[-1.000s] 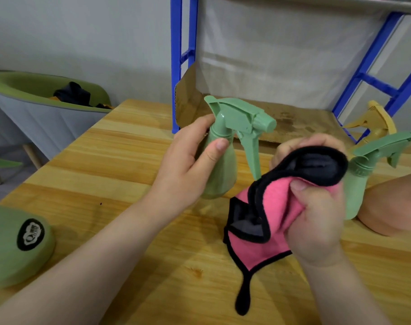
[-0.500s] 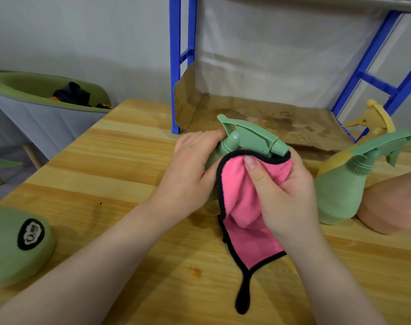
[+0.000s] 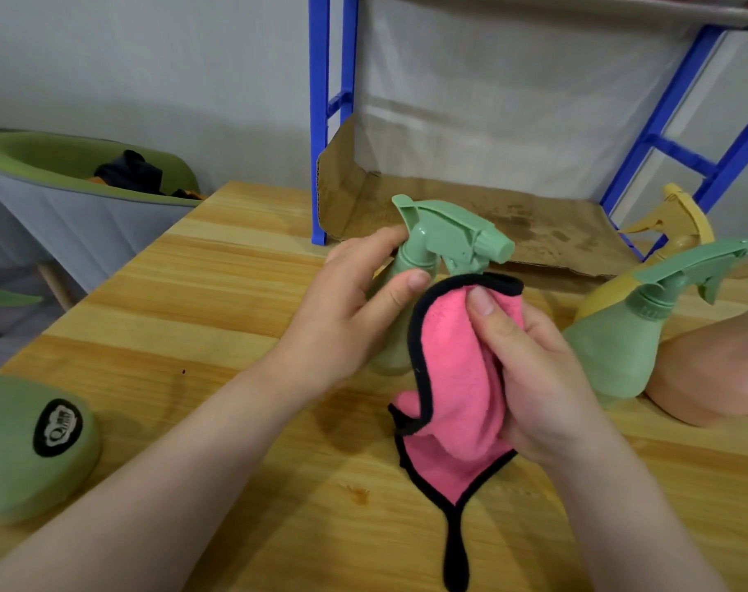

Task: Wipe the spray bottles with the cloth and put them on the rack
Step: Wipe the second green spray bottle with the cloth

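One green spray bottle [image 3: 410, 267], upright on wooden table [image 3: 218, 301], held at neck and shoulder by left hand [image 3: 355, 318], thumb and fingers curled round it. Pink cloth [image 3: 449, 378], black-edged, bunched in grip of right hand [image 3: 530, 369], pressed against bottle's side below trigger head. Probably light, thin-walled plastic, smooth and likely slippery if damp; neck under trigger head judged the firmest hold, body apt to give under squeeze. Cloth soft, limp, tail hanging onto table. Second green spray bottle [image 3: 624, 348] and yellow spray bottle [image 3: 667, 232] near on right, unwiped by appearance. Blue rack [image 3: 321, 121] behind, cardboard liner [image 3: 534, 224] on its lowest shelf.
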A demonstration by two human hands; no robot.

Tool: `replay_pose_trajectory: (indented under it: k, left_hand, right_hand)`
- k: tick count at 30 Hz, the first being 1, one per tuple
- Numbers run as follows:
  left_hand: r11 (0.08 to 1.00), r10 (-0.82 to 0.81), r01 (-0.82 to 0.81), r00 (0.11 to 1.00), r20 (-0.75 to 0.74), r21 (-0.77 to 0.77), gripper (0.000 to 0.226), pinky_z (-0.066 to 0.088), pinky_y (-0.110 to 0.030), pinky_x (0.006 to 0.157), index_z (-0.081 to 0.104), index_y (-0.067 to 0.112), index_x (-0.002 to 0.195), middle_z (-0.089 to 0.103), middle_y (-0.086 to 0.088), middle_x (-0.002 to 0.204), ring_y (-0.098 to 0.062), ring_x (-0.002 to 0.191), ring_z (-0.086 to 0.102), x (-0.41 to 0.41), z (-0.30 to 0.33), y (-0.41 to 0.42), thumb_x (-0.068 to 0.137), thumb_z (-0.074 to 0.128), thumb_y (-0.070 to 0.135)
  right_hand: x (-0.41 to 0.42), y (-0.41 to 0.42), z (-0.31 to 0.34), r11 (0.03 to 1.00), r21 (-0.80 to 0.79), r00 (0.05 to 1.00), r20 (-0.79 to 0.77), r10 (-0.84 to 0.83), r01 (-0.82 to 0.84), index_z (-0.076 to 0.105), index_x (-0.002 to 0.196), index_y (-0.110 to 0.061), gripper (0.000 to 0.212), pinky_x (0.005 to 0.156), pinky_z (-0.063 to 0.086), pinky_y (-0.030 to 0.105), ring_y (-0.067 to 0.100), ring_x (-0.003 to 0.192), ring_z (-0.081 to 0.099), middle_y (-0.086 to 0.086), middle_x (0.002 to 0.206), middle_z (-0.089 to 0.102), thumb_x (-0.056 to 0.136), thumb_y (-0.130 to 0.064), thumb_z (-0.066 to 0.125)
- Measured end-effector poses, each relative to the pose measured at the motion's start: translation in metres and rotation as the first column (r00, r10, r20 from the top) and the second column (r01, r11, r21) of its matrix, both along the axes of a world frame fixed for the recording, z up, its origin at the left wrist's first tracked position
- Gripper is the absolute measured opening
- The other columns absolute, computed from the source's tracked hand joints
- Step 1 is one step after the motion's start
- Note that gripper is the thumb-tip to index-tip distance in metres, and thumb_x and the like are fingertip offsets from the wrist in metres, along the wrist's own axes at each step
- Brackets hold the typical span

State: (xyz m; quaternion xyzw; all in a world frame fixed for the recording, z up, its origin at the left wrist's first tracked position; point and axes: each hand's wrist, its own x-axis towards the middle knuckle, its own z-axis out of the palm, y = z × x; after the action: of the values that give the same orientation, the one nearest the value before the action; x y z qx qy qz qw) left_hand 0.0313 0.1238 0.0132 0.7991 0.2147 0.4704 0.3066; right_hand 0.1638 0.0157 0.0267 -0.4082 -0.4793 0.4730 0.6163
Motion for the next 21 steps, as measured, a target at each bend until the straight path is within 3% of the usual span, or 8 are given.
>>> replay_pose_trajectory:
  k: [2,5,7,10,12,15,17,21]
  left_hand:
    - [0.999,0.024,-0.023,1.0,-0.019,0.05,0.049,0.044,-0.054,0.095,0.057,0.01,0.127,0.066,0.001,0.118,-0.025,0.112,0.059,-0.001,0.001,0.001,0.096,0.048,0.046]
    - [0.994,0.086,-0.083,0.996,-0.029,0.073,0.043,0.044,-0.052,0.095,0.059,0.014,0.123,0.065,0.006,0.115,-0.018,0.11,0.058,-0.003,0.001,0.004,0.094,0.049,0.045]
    - [0.99,0.121,-0.119,0.992,-0.022,0.07,0.041,0.044,-0.051,0.096,0.06,0.017,0.121,0.065,0.009,0.112,-0.013,0.107,0.057,-0.003,0.001,0.004,0.093,0.051,0.045]
    - [0.991,0.132,-0.131,0.991,-0.014,0.019,0.041,0.046,-0.047,0.095,0.062,0.02,0.114,0.066,0.011,0.11,-0.014,0.106,0.059,-0.001,0.001,0.003,0.088,0.054,0.05]
    - [0.992,0.12,-0.119,0.993,0.007,-0.035,0.039,0.048,-0.036,0.094,0.063,0.021,0.109,0.067,0.015,0.105,-0.01,0.103,0.061,0.001,0.001,0.003,0.083,0.06,0.05]
    - [0.988,-0.021,0.032,0.997,0.073,-0.152,0.041,0.046,-0.018,0.091,0.063,0.02,0.11,0.067,0.012,0.106,-0.003,0.102,0.061,0.0,0.004,0.004,0.077,0.069,0.043]
    - [0.959,-0.177,0.195,0.979,0.106,-0.203,0.044,0.045,-0.022,0.096,0.063,0.017,0.112,0.068,0.004,0.113,-0.01,0.109,0.062,-0.005,0.007,0.006,0.075,0.074,0.039]
    - [0.79,-0.516,0.517,0.851,0.099,-0.329,0.047,0.046,-0.032,0.095,0.062,0.005,0.116,0.066,-0.003,0.117,-0.022,0.112,0.061,-0.026,0.016,0.013,0.08,0.074,0.033]
  right_hand:
    - [0.002,0.001,-0.001,1.0,0.004,0.999,0.03,-0.026,0.026,0.078,0.082,-0.032,0.026,0.082,0.057,0.05,0.011,0.078,0.069,-0.005,0.081,0.074,0.072,-0.051,0.063]
    - [0.0,0.005,-0.003,0.983,0.067,0.973,0.148,-0.178,0.169,0.076,0.08,-0.029,0.036,0.072,0.055,0.039,0.014,0.073,0.067,-0.003,0.077,0.072,0.074,-0.063,0.067]
    - [0.0,0.009,-0.005,0.947,0.118,0.922,0.222,-0.318,0.298,0.073,0.071,-0.029,0.033,0.065,0.052,0.028,0.009,0.067,0.063,-0.008,0.069,0.069,0.076,-0.061,0.066]
    - [0.001,0.013,-0.009,0.874,0.176,0.822,0.299,-0.485,0.452,0.067,0.072,-0.015,0.042,0.064,0.05,0.025,0.005,0.065,0.06,-0.011,0.066,0.065,0.079,-0.056,0.061]
    - [0.002,0.014,-0.013,0.824,0.242,0.745,0.351,-0.567,0.513,0.064,0.073,-0.014,0.037,0.066,0.049,0.018,-0.003,0.067,0.059,-0.016,0.07,0.065,0.088,-0.048,0.058]
    - [0.003,0.012,-0.015,0.782,0.397,0.664,0.418,-0.62,0.48,0.058,0.081,-0.031,0.019,0.066,0.045,0.009,-0.006,0.072,0.059,-0.02,0.079,0.064,0.097,-0.037,0.049]
    - [0.006,0.009,-0.012,0.775,0.472,0.635,0.457,-0.623,0.421,0.056,0.083,-0.035,0.018,0.064,0.044,0.01,-0.004,0.072,0.059,-0.013,0.083,0.064,0.097,-0.036,0.044]
    - [0.01,0.004,-0.003,0.819,0.445,0.753,0.379,-0.538,0.361,0.064,0.079,-0.047,0.025,0.067,0.043,0.007,-0.009,0.071,0.059,-0.027,0.074,0.064,0.095,-0.039,0.046]
